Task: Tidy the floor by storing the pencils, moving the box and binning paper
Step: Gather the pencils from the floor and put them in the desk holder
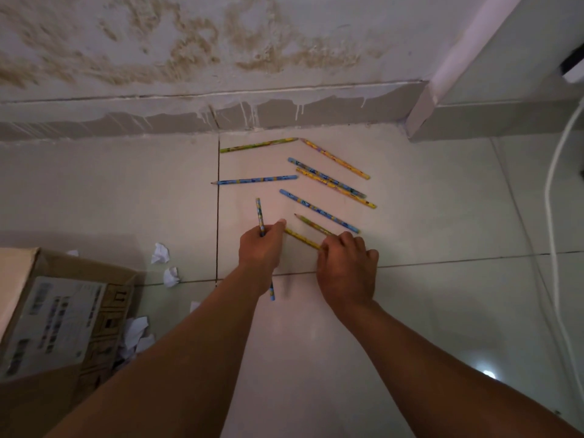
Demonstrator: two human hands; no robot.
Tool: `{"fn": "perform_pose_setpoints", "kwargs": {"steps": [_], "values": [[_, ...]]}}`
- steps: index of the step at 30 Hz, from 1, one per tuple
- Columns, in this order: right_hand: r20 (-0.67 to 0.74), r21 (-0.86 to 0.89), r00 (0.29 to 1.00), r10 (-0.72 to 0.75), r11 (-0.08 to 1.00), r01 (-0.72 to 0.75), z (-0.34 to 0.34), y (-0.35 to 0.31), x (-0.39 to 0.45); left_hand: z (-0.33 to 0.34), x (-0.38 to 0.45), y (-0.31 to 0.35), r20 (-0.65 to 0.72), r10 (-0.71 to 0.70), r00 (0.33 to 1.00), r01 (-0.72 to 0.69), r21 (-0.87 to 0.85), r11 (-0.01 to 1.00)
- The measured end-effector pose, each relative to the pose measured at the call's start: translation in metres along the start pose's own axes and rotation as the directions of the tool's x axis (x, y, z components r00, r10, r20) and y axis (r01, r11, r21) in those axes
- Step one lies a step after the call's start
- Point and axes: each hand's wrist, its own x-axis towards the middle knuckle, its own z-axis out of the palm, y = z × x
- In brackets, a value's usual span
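Pencils lay scattered on the tiled floor (426, 295) close to the stained wall (189, 42), most of them slanting side by side, none yet stored. The left hand (260, 245) was closed around 1 blue pencil (259, 216), its top standing clear above the fist and its lower end showing below the wrist; held upright in this way, it appeared to leave the hand ready to take further pencils into a bundle. The right hand (346, 263) rested knuckles-up over the near end of a yellow pencil (301, 238) that lay flat on the floor between the 2 hands. Its fingers (344, 240) were curled down onto that end and onto the olive pencil (313, 225) just beside it; whether they had pinched either could not be told, as the back of the hand hid the tips.

Beyond the hands, 6 more pencils remained loose: 1 long blue pencil (319, 211), a touching blue-and-yellow pair (331, 183), 1 orange pencil (335, 159), 1 green pencil (259, 145) and 1 blue pencil across the grout line (256, 180).

The cardboard box (53, 327) sat at the left, unmoved, with crumpled paper (160, 253) lying loose around its near corner. No bin or pencil holder was in view. In my judgement the pencil stage was at its start, nearest items being taken first.
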Motion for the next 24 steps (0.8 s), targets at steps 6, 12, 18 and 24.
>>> {"fn": "perform_pose_setpoints", "kwargs": {"steps": [6,12,18,24], "values": [[0.19,0.454,0.979,0.071,0.878,-0.152,-0.01,-0.02,0.009,0.007,-0.002,-0.003,0.032,0.003,0.999,-0.004,0.038,0.999],[0.336,0.726,0.942,0.004,0.636,-0.262,-0.025,-0.041,0.017,0.017,0.002,0.014,0.073,-0.008,0.997,0.014,-0.079,0.997],[0.156,0.642,0.982,0.102,0.745,-0.18,-0.02,-0.026,0.023,0.019,0.013,0.017,-0.01,0.007,1.0,-0.008,-0.077,0.997],[0.015,0.264,0.994,0.112,0.958,-0.112,-0.011,0.003,0.022,0.022,0.016,0.014,-0.003,-0.001,1.0,0.001,-0.149,0.989]]}}
